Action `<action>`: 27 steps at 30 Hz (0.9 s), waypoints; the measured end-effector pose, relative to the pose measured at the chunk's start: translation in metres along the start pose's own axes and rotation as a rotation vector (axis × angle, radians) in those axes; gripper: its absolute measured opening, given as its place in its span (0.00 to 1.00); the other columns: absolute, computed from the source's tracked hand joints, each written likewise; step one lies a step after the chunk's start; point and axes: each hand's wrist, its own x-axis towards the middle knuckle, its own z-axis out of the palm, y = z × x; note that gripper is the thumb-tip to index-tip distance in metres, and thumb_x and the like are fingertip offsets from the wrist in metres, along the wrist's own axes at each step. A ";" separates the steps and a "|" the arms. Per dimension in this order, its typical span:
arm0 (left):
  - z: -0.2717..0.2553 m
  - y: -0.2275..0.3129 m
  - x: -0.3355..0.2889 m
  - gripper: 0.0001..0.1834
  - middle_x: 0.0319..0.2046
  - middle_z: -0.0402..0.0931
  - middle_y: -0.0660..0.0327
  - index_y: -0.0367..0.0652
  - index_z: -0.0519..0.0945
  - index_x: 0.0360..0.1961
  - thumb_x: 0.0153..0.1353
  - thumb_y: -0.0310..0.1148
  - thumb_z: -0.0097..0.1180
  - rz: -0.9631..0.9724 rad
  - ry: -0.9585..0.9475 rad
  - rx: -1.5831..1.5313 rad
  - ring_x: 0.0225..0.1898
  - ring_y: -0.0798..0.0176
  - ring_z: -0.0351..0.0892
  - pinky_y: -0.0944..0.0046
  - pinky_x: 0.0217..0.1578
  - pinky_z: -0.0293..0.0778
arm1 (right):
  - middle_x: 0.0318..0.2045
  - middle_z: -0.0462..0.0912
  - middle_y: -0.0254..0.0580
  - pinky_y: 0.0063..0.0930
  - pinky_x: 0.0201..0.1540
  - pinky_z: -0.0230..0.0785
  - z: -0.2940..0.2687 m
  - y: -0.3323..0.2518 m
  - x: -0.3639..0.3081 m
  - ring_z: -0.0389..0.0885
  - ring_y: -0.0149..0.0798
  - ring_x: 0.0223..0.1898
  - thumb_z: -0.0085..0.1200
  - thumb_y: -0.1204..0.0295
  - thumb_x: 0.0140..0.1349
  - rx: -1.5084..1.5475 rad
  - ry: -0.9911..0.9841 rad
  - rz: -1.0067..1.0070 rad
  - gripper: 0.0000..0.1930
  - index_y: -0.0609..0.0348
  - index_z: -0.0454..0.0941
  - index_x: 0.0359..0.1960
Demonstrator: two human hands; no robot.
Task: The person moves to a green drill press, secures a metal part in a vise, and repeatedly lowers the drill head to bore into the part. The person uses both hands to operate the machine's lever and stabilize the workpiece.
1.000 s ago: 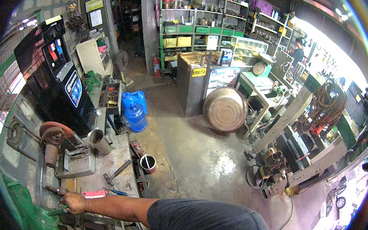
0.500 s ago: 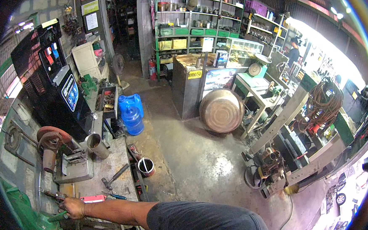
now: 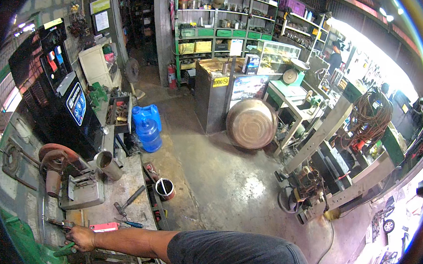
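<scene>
My right hand (image 3: 82, 239) reaches in from the lower edge toward the bench at the lower left, its fingers curled closed. Beyond the fingers a dark metal tool (image 3: 60, 223) sticks out; its kind cannot be made out. A green bar (image 3: 64, 250) lies just below the fingers, next to a green machine body (image 3: 28, 244). Close to my wrist is a flat red-and-white box (image 3: 104, 227). A hammer (image 3: 130, 201) and a blue-handled tool (image 3: 132, 223) rest on the bench top (image 3: 126, 182). My left hand is out of view.
A chop saw (image 3: 84, 192) and a metal cup (image 3: 108, 165) stand on the bench. A bucket (image 3: 165, 189) and blue water jugs (image 3: 148, 135) are beside it. Farther off are a large round metal vessel (image 3: 251, 124), a counter (image 3: 206, 100), a two-post steel frame (image 3: 318, 133) and another person (image 3: 335, 57).
The whole view has shifted slightly, so the surroundings sit a little farther left. My right hand stays at the same spot by the dark tool and green bar.
</scene>
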 end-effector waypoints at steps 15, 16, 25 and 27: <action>0.058 -0.041 0.037 0.32 0.13 0.54 0.63 0.44 0.71 0.20 0.82 0.50 0.39 0.154 -0.187 0.363 0.17 0.58 0.54 0.49 0.30 0.69 | 0.31 0.82 0.59 0.56 0.43 0.77 -0.012 -0.014 -0.003 0.82 0.67 0.39 0.62 0.65 0.58 0.037 0.011 0.079 0.11 0.61 0.80 0.34; 0.058 -0.041 0.036 0.31 0.13 0.54 0.62 0.44 0.72 0.21 0.82 0.51 0.40 0.139 -0.171 0.331 0.17 0.58 0.54 0.49 0.30 0.69 | 0.31 0.82 0.59 0.56 0.42 0.77 -0.013 -0.015 -0.003 0.83 0.67 0.38 0.62 0.65 0.58 0.027 -0.005 0.096 0.11 0.61 0.80 0.34; -0.020 0.015 -0.020 0.26 0.18 0.69 0.55 0.40 0.80 0.43 0.78 0.55 0.46 0.041 0.184 -0.236 0.23 0.49 0.68 0.44 0.36 0.74 | 0.31 0.82 0.61 0.58 0.43 0.76 -0.007 -0.007 0.000 0.82 0.68 0.39 0.62 0.66 0.58 0.000 -0.024 0.025 0.12 0.62 0.78 0.34; -0.028 0.023 -0.029 0.27 0.19 0.73 0.53 0.40 0.81 0.48 0.77 0.56 0.48 0.070 0.294 -0.339 0.24 0.47 0.72 0.42 0.38 0.75 | 0.31 0.82 0.61 0.59 0.43 0.76 -0.004 -0.004 0.001 0.82 0.68 0.39 0.62 0.66 0.58 -0.012 -0.019 0.015 0.12 0.62 0.78 0.35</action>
